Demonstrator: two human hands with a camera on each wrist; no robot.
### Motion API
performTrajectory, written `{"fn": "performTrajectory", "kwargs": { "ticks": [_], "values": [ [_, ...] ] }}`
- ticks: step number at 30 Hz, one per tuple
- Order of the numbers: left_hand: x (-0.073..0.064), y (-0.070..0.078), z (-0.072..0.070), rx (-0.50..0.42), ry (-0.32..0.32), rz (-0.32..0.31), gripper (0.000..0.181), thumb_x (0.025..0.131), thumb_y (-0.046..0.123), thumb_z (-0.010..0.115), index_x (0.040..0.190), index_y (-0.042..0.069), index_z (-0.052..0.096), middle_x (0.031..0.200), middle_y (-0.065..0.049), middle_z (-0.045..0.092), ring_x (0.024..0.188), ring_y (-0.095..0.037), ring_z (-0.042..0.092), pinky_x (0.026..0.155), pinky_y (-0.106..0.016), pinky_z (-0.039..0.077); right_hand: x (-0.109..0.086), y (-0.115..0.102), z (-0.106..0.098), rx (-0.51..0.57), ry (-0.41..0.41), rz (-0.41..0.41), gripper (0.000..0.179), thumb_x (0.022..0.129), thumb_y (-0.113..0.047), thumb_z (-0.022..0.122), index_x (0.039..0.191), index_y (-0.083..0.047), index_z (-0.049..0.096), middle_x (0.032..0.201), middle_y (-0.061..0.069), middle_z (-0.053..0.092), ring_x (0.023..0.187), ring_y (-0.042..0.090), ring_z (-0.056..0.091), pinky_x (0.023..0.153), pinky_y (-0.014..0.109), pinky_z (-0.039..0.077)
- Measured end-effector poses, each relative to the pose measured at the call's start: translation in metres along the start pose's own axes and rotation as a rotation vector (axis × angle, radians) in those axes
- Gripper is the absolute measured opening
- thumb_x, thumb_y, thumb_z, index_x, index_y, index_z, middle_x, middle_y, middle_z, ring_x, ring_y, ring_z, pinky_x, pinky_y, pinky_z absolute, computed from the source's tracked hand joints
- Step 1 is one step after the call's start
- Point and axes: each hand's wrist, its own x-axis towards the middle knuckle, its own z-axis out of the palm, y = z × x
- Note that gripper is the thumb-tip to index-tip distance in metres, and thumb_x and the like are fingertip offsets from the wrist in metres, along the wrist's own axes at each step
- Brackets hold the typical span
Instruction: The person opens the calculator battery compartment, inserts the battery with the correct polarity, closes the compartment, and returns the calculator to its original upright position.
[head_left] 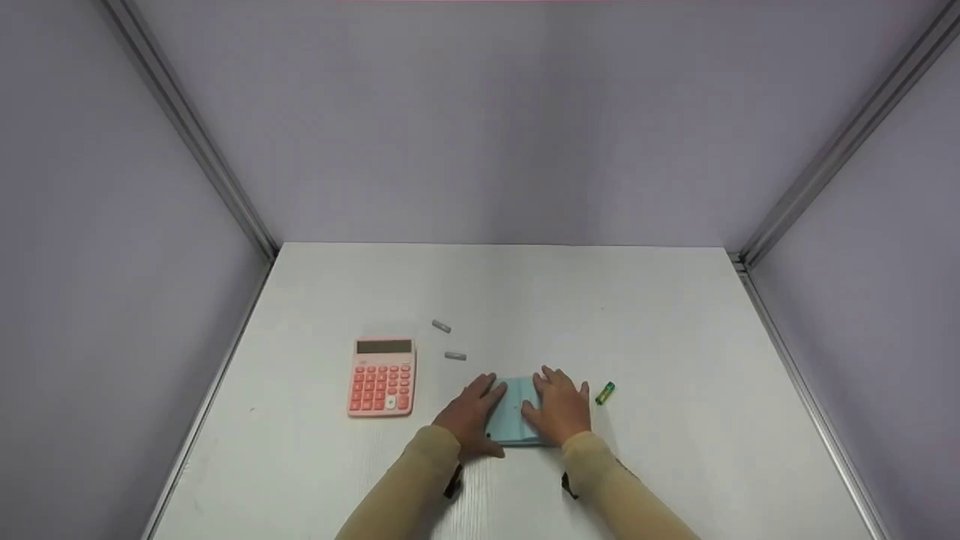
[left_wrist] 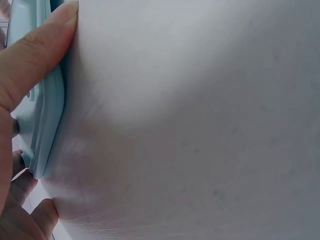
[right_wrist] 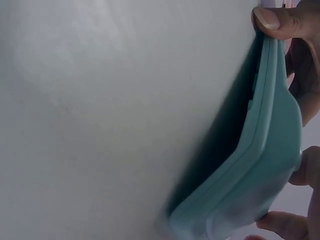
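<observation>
Between my two hands a light-blue calculator [head_left: 513, 424] lies back side up on the white table. My left hand [head_left: 469, 416] holds its left side, fingers along the edge and thumb by the near corner. In the left wrist view the thumb [left_wrist: 40, 55] lies against the calculator's [left_wrist: 47, 110] rim. The right hand [head_left: 561, 409] grips the right side, thumb over the back and fingers toward the far edge. Seen from the right wrist, the calculator [right_wrist: 270, 150] has a dark shadow beneath its edge; several fingertips touch its casing. The hands hide part of the back.
A pink calculator [head_left: 381, 377] lies face up to the left. Two grey batteries [head_left: 442, 326] lie apart beyond the hands. One green battery [head_left: 605, 393] is just right of the right hand. Grey-lilac walls border the table [head_left: 675, 315] at the back and both sides.
</observation>
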Motion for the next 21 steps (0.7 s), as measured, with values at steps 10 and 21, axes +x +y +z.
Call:
{"fn": "performTrajectory", "kwargs": {
  "ticks": [10,21],
  "values": [
    [-0.0015,0.0015,-0.003,-0.021,-0.013,-0.005,0.118,0.059,0.057,0.085,0.154,0.026,0.023,0.16,0.0,0.016,0.145,-0.024,0.018,0.113,-0.039,0.03,0.0019,-0.0002,0.0033,-0.105,0.027,-0.073,0.055,0.083,-0.045,0.065,0.126,-0.01,0.064,0.126,0.006,0.063,0.128,0.031,0.049,0.101,0.072,0.028],
    [-0.0006,0.002,-0.003,-0.028,-0.026,-0.017,0.118,0.059,0.057,0.086,0.154,0.028,0.023,0.16,0.001,0.014,0.145,-0.023,0.017,0.114,-0.039,0.028,0.0028,-0.0012,0.0018,-0.112,0.028,-0.089,0.055,0.082,-0.043,0.066,0.124,-0.009,0.064,0.124,0.006,0.064,0.125,0.03,0.051,0.1,0.073,0.027]
  ]
}}
